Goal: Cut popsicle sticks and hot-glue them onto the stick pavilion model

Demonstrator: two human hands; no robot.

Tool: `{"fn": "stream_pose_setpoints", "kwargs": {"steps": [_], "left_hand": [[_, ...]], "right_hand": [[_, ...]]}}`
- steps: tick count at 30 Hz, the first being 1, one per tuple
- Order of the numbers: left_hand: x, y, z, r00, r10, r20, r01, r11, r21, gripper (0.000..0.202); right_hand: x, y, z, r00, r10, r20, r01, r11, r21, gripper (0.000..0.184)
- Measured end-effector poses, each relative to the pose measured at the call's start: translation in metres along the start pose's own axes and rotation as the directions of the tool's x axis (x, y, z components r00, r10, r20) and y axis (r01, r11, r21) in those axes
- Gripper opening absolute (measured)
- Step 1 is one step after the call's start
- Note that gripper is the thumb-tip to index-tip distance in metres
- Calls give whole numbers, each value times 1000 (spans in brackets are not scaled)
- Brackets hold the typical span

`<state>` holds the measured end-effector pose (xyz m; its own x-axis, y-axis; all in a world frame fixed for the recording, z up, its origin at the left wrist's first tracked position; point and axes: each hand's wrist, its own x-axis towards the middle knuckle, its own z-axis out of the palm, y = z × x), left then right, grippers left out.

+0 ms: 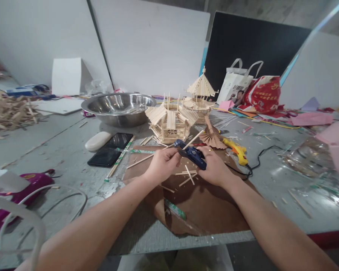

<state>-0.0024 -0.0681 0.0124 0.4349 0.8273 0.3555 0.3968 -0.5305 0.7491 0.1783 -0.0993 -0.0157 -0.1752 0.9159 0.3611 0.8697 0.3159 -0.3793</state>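
Note:
My left hand (165,162) is closed in a pinch, and a thin wooden stick (194,139) runs from its fingertips up to the right, across a dark blue hand tool (196,157). My right hand (214,165) is wrapped round that tool; its exact kind is hard to make out. Another long stick (139,162) slants beside my left hand, partly hidden by it. Below both hands, several short sticks (190,175) lie crossed on a brown sheet (209,210). Just beyond them stands a small pavilion model (172,122) made of sticks.
A taller stick pavilion (202,88) stands behind. A yellow glue gun (237,150) with a black cord lies right, near a folded brown paper fan (211,137). At left are a steel basin (118,109), a black phone (110,150) and a white oval case (98,141).

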Motion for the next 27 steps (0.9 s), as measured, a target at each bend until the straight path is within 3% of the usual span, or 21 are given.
{"fn": "stream_pose_setpoints", "kwargs": {"steps": [14,27], "left_hand": [[1,-5,1,998,-12,61,11,1000,8,33],[2,-2,0,998,-48,47,47,999,17,34]], "right_hand": [[-1,-3,0,999,23,40,-23,1000,-15,48],[-2,-4,2,1000,10,4,-9,998,-70,44]]}}
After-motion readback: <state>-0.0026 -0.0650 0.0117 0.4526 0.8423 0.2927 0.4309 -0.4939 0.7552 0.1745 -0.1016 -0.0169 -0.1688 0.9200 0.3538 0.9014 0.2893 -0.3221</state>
